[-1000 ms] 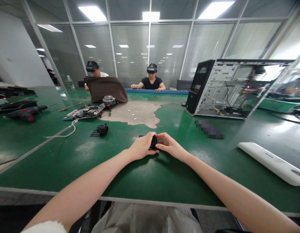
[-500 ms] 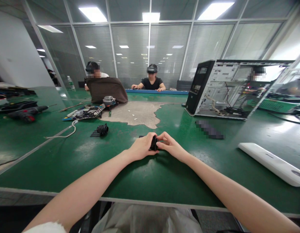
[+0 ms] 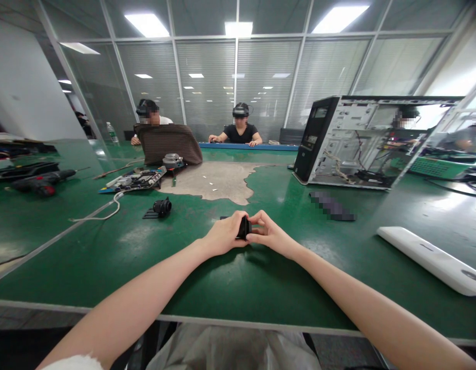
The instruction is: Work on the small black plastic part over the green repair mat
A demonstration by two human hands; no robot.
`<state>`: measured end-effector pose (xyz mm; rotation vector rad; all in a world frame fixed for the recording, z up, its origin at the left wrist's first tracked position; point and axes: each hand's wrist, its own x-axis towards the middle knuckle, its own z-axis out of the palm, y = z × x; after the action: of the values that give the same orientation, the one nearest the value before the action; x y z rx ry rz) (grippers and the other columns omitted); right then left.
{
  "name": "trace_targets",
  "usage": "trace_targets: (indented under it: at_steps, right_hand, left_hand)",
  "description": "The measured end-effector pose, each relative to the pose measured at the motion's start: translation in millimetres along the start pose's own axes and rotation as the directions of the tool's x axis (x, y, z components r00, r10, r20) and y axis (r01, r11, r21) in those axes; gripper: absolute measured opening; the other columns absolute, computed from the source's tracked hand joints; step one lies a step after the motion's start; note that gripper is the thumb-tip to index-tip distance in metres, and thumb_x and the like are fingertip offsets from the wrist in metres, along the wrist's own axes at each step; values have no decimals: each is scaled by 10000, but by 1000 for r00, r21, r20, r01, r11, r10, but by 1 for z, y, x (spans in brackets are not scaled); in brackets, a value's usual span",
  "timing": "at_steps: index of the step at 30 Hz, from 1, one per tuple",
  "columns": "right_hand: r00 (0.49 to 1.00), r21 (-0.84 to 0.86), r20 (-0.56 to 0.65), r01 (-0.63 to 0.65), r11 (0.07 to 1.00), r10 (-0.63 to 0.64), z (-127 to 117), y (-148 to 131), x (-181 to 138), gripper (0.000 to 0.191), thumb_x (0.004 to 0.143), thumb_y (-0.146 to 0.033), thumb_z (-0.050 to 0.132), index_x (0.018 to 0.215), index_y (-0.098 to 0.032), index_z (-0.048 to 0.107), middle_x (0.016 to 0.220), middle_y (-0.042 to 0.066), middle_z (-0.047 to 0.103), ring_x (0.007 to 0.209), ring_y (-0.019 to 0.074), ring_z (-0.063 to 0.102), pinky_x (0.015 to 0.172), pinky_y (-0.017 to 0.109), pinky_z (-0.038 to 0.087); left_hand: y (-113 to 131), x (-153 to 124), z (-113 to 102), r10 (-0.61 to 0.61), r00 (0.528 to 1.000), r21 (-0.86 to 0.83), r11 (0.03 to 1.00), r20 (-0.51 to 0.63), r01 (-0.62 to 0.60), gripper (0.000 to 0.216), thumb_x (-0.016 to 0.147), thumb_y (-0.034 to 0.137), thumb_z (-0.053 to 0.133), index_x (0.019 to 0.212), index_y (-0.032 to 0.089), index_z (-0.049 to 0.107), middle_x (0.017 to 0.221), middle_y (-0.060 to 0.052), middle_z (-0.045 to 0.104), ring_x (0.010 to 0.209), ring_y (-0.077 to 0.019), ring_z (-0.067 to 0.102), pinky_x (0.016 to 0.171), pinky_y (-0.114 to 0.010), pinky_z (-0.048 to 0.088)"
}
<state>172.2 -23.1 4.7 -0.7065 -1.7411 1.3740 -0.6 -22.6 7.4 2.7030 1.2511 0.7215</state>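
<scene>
Just above the table in front of me is a small black plastic part [image 3: 244, 228], mostly covered by fingers. My left hand [image 3: 224, 234] is wrapped round its left side, thumb on top. From the right, my right hand [image 3: 271, 234] grips its end between the thumb and curled fingers. A thin dark edge of the part sticks out past the left hand's knuckles. Farther left on the table lies a black ribbed, lens-like part [image 3: 163, 207] with a slotted flat base, apart from both hands.
An open computer case [image 3: 322, 139] stands at the back right. Nearer are a dark blurred-out object [image 3: 332, 206] and a long white device [image 3: 430, 257]. To the left lie a circuit board [image 3: 133, 180], a white cable [image 3: 116, 208] and a power drill [image 3: 43, 184]. Two people sit across the table.
My right hand's fingers have shifted slightly on the end of the black part, with the thumb a little lower. The left hand keeps its hold in the same place.
</scene>
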Motion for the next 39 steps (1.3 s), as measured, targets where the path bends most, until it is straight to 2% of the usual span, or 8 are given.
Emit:
trace_targets:
  at_steps: [3,8,17,22,26,29,34,39]
  right_hand:
    - [998,-45,-59,-19,999,17,1,-2,0,221,717,-322,572,812,-202,412,882,-3,509,760,108,550,704,290,461]
    - [993,-85,-112,-50,995,40,0,2,2,285,692,-313,601,888,-204,424,925,21,516,840,141,545,765,331,446]
    - [999,9,26,22,1000,-22,-1,1,-1,350,629,-234,664,836,-211,382,953,-2,485,828,116,563,747,292,459]
    - [998,-68,-58,-21,997,17,-1,-1,-1,210,727,-304,562,839,-204,415,906,9,517,814,121,551,734,300,462]
    - [996,-103,-87,-32,994,23,0,2,2,262,705,-282,588,887,-204,417,942,20,509,870,135,540,797,325,445]
    - [998,-97,-61,-29,995,24,-1,4,3,277,698,-259,595,902,-199,418,961,27,494,891,136,538,833,333,427]
    - [999,-1,33,22,1000,-22,-3,4,1,357,628,-204,662,858,-213,389,964,1,465,847,124,558,759,296,460]
    - [1000,-53,-25,-14,998,13,-1,-2,-1,258,693,-262,603,855,-207,410,953,9,486,836,121,548,746,295,460]
  left_hand:
    - [0,0,0,8,1000,-1,1000,-11,-8,574,677,404,576,1126,203,280,1048,-73,502,854,-219,556,691,-325,435]
    - [0,1,0,11,1000,11,1000,-10,-11,593,672,428,577,1127,197,276,1052,-76,503,865,-230,553,688,-331,440]
    - [-1,1,0,-6,1000,21,1000,16,6,580,672,378,591,1128,204,276,1053,-71,503,838,-219,562,668,-315,437]
    - [0,0,0,1,1000,5,1000,-4,-1,584,675,417,577,1128,202,278,1058,-73,500,860,-223,555,699,-329,437]
    - [0,1,1,-7,1000,-2,1000,-4,7,593,670,429,580,1129,205,279,1048,-72,502,871,-227,552,709,-335,434]
    - [0,0,0,-6,1000,-6,1000,-4,6,593,669,427,582,1130,206,280,1062,-76,495,875,-226,550,711,-334,432]
    - [0,0,-1,-21,999,-8,1000,27,21,574,671,379,591,1126,213,283,1043,-70,499,834,-215,561,679,-318,428]
    - [0,0,0,-9,1000,2,1000,8,9,581,676,400,579,1132,208,274,1056,-76,496,853,-222,558,686,-322,432]
